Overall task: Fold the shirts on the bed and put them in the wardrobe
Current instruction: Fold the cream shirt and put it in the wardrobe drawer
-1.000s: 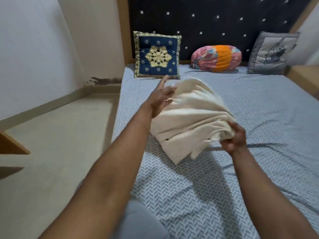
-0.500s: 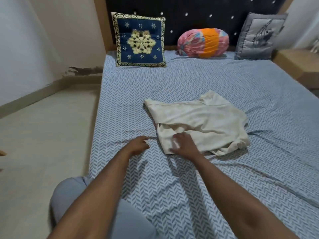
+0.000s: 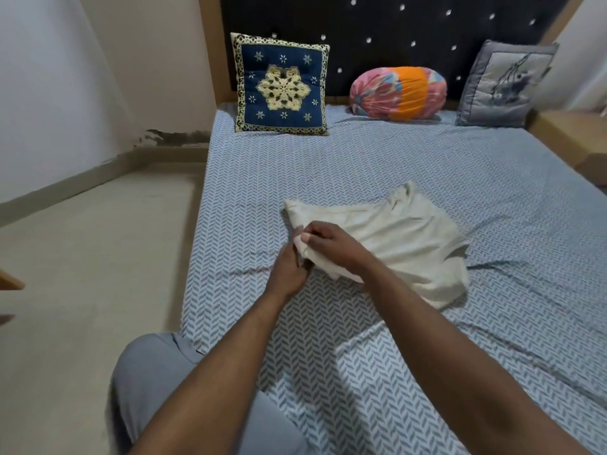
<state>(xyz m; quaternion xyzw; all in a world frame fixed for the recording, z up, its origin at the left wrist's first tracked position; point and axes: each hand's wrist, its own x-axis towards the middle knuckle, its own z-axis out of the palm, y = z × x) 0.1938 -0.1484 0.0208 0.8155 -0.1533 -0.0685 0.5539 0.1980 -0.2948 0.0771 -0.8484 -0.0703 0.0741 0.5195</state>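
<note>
item: one cream shirt [image 3: 404,244], lying crumpled and partly doubled over on the bed [image 3: 427,165], about midway between the head and foot edges and nearer the left edge than the right. one sleeve sticks up toward the head edge.

left hand [image 3: 289,272]: at the shirt's near left corner, fingers curled into the cloth and gripping it. right hand [image 3: 335,249]: just beside the left and touching it, thumb and fingers pinching the same corner, which is lifted a little off the sheet (the rest of the shirt lies on the sheet).

along the head edge, against the dark headboard [image 3: 377,24]: a blue cushion [image 3: 281,85] upright at the left corner, a pink and orange bolster [image 3: 398,93] in the middle, a grey cushion [image 3: 502,83] toward the right corner. all three are well apart from the shirt.
</note>
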